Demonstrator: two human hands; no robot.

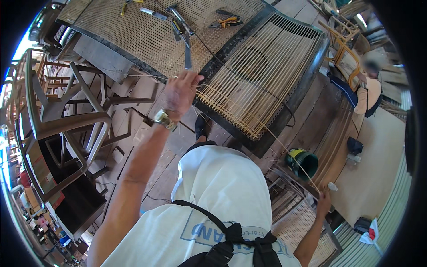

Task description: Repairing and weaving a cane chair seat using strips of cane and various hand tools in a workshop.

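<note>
A dark-edged frame (262, 147) lies before me, strung with many pale rattan strands (253, 84) running side by side. At its near left corner my left hand (179, 94) is closed, fingertips pinching a thin strand at the end of the front row; exactly what lies under the fingers is partly hidden. Far out to the right, my right hand (324, 203) is closed on a long rattan strand (291, 156). That strand stretches taut from the frame's near right corner, passing over a dark green bucket (307, 165).
Woven cane webbing (147, 38) beyond holds pliers (226, 21), a hammer (181, 20) and a chisel-like blade (188, 55). Wooden chair frames (73, 124) crowd the left. At right are a pale tabletop (373, 155) and a seated person (367, 91) with a chair frame. Cane-panelled furniture (307, 227) stands lower right.
</note>
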